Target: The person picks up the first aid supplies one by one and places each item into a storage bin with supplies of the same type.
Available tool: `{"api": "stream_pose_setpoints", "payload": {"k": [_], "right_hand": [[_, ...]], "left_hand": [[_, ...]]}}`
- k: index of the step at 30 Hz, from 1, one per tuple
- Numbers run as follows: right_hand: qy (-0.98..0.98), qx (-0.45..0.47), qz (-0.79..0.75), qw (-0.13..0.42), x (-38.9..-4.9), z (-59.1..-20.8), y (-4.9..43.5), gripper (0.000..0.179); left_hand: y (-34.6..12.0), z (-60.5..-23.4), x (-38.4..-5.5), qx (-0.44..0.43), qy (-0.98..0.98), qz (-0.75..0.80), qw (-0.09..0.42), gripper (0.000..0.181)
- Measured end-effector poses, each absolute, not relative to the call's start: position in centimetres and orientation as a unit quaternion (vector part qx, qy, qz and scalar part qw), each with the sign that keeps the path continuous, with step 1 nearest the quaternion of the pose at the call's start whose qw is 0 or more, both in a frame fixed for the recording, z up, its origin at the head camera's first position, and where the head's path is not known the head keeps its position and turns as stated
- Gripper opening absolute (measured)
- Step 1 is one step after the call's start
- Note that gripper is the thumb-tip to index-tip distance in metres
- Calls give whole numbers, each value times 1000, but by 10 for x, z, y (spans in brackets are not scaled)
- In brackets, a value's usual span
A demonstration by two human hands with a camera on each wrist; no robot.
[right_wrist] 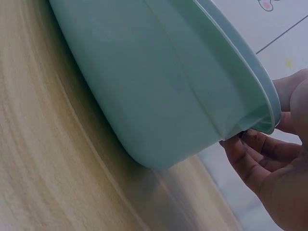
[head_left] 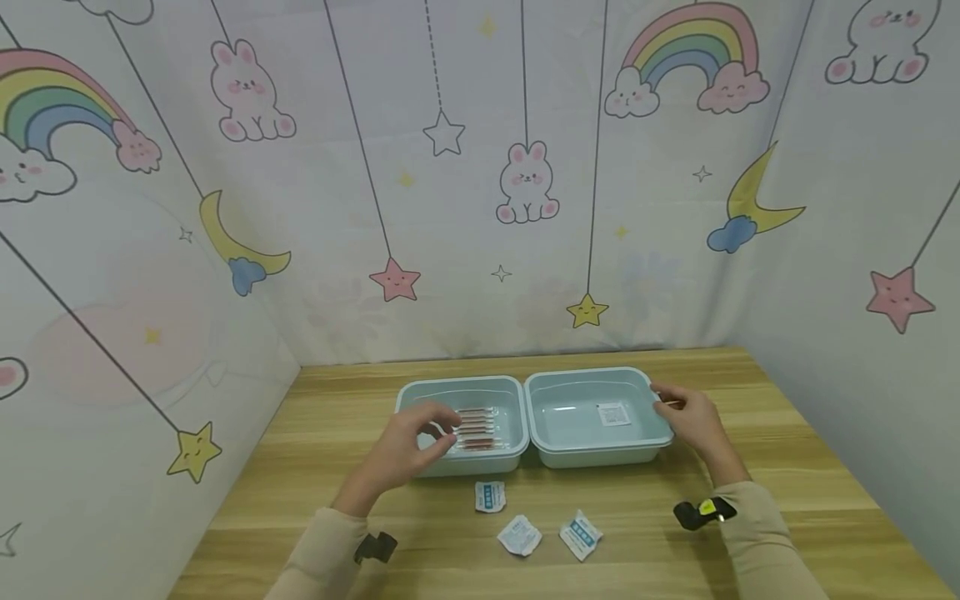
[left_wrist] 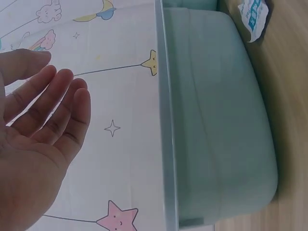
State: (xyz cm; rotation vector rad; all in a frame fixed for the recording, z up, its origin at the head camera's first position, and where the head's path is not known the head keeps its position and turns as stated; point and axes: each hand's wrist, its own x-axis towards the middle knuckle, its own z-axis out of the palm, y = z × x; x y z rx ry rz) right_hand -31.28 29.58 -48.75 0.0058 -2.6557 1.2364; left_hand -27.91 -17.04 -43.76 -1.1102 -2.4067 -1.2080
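Gripping the right tub's edge (head_left: 603,448) (open tabletop (head_left: 783,454) beyond) is the right hand (head_left: 693,418).

Trays (head_left: 600,457) smooth, softly glossy plastic — tabletop (head_left: 817,500) wood-grained; packets (head_left: 581,535) crinkled, paper-like — backdrop (head_left: 465,325) matt cloth.

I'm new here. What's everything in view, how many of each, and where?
Left tub: one, pale blue-green, on table
Thin sticks: several, reddish-brown, inside left tub; too small to count surely
Right tub: one, pale blue-green, beside left tub
Square packet: one, white with grey print, inside right tub
Small packets: three, white, two with bold blue print, in front of tubs
Table: one, brown wood-grain, under tubs
Backdrop: white, cartoon-printed, behind and beside table
Sleeves: two, beige, on arms
Wrist devices: two, black, at wrists
Left grip: one, bare, by left tub
Right grip: one, bare, pinching right tub's rim
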Motion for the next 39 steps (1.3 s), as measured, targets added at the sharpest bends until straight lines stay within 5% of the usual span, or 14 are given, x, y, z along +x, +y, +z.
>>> {"api": "stream_pose_setpoints", "payload": {"k": [39], "right_hand": [[-904,6,414,108,-315,-490,298,38]], "left_hand": [[-126,-481,-259,-482,-834,-267,25,26]]}}
